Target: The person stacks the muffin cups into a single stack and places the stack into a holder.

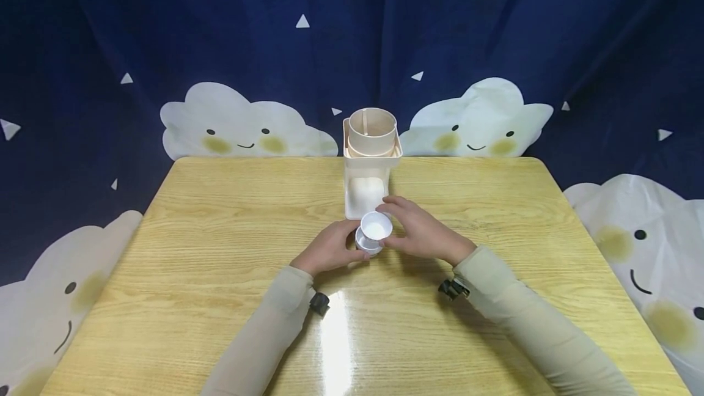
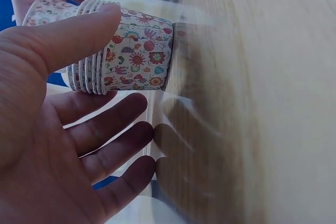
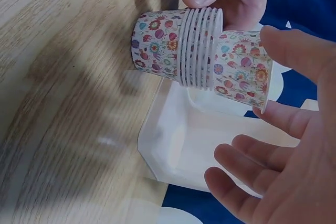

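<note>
A stack of flower-patterned paper cups (image 2: 142, 56) stands on the table, rims up and nested. My left hand (image 1: 330, 246) holds this stack between thumb and index finger, the other fingers loosely spread. Above it, my right hand (image 1: 423, 228) pinches a single paper cup (image 3: 241, 66) near its rim with thumb and a fingertip. That cup's lower end sits at the mouth of the stack, slightly off its line. Both cups show white insides in the head view. Whether the single cup's base is inside the top cup is hard to see.
Just behind the cups stands a pale beige plastic stand (image 1: 367, 167) with an open round tube (image 1: 373, 133) on top and a shallow tray at its base. The wooden table (image 1: 220, 219) reaches a dark blue curtain (image 1: 352, 29) with clouds.
</note>
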`<state>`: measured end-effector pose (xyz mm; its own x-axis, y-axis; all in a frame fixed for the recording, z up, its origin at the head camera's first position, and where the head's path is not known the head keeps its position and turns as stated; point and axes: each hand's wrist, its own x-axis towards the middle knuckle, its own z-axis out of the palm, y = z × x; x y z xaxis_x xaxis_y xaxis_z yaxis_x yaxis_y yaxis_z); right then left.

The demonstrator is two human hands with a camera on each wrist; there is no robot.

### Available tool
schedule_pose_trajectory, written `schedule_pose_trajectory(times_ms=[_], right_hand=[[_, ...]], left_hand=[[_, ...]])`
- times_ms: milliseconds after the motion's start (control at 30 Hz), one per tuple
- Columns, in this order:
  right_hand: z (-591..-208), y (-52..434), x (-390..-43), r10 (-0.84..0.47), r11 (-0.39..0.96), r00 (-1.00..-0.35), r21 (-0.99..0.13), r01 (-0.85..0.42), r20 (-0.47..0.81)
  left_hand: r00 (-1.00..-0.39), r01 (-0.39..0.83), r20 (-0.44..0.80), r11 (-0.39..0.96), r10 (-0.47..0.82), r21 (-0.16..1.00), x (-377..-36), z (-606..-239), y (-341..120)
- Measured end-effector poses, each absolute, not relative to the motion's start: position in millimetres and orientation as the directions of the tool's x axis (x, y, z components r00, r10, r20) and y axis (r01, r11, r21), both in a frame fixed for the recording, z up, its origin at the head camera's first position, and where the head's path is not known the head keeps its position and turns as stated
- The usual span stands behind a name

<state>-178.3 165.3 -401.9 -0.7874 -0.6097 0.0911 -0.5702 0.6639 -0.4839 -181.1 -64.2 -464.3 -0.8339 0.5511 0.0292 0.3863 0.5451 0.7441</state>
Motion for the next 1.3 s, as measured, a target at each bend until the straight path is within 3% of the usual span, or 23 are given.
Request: schedule_pose_trajectory(times_ms=[667, 1300], right_hand=[[-406, 164, -175, -0.617, 0.662, -0.785, -0.506, -0.553, 0.049], [-417, 184, -182, -0.563, 0.689, -0.826, -0.542, -0.48, 0.017]], left_hand=[[-0.834, 0.371, 0.018, 0.536, 0.552, 0.758, -181, -464, -63], [-0.837, 0.378, 0.015, 0.557, 0.547, 0.74, -183, -465, -63]])
